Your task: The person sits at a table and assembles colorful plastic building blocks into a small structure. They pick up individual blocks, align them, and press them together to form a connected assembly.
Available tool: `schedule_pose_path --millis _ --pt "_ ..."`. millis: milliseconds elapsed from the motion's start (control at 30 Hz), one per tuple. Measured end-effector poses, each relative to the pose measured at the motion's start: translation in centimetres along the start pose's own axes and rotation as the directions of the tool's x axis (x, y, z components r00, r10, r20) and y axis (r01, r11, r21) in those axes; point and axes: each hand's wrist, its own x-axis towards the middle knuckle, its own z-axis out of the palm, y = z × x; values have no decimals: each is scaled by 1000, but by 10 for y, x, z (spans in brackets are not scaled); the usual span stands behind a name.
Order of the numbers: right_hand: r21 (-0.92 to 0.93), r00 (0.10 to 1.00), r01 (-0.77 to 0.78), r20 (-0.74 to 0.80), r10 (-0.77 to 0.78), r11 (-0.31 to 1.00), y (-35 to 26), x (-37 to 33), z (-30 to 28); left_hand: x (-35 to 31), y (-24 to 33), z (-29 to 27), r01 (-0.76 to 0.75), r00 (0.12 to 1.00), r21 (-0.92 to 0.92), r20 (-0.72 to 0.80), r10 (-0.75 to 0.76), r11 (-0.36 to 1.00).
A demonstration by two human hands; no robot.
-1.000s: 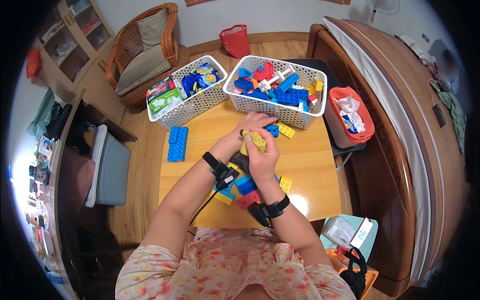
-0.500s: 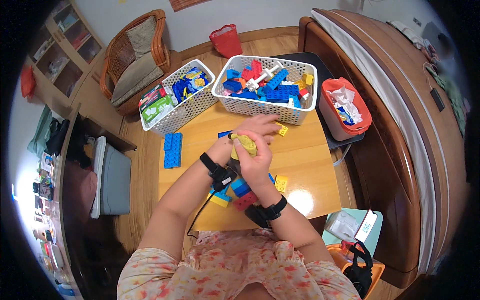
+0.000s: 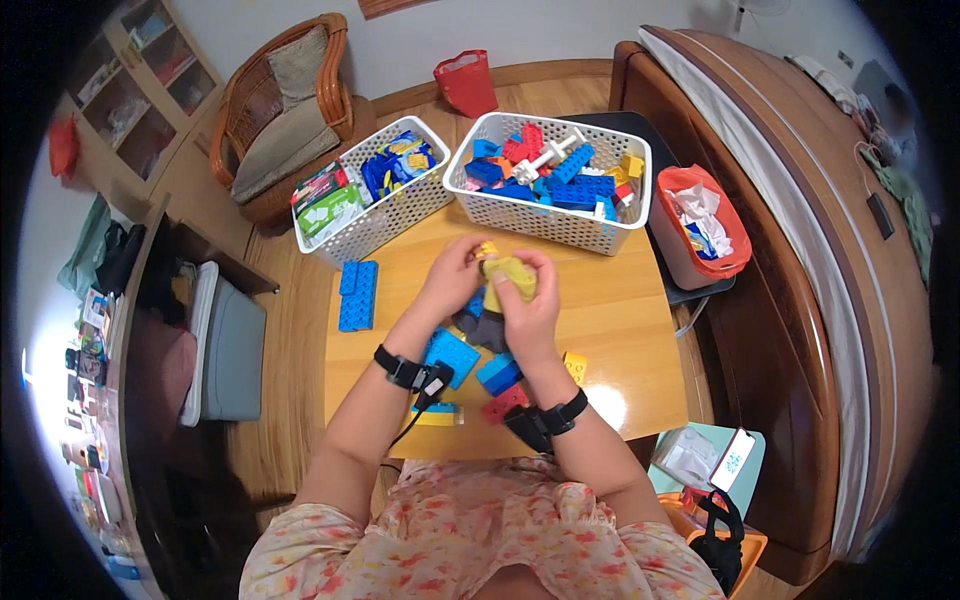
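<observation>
My left hand (image 3: 452, 285) pinches a small yellow toy brick (image 3: 487, 250) over the middle of the table. Close on its right, my right hand (image 3: 530, 305) is closed around a crumpled yellow-and-dark-grey cloth (image 3: 510, 280), whose grey part hangs toward the tabletop. Brick and cloth are right beside each other; whether they touch I cannot tell. Beneath and around my wrists lie a light blue brick (image 3: 452, 356), a darker blue brick (image 3: 498, 374), a red brick (image 3: 505, 402) and a yellow brick (image 3: 574, 367). A stacked blue brick (image 3: 358, 295) lies at the table's left.
A white basket of mixed bricks (image 3: 545, 225) stands at the table's far edge. To its left, another white basket (image 3: 375, 225) holds packets. A lined bin (image 3: 705, 225) is at the far right, and a phone (image 3: 735, 455) lies at the near right.
My left hand has drawn back from the far right with the yellow brick, which lay on the table there. My arms have uncrossed, and my right hand still grips the cloth.
</observation>
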Motion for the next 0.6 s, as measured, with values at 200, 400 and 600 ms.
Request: schedule_pose_path --millis 200,400,600 --pt "-165 969 28 249 14 986 9 -6 -1 -45 9 -17 210 967 -803 87 -239 557" --pt "-367 888 337 430 -163 867 20 -11 19 -59 13 -8 114 958 -730 -99 -270 673" --pt "-295 996 14 88 13 955 28 2 11 -66 27 -20 309 950 -723 207 -234 618"
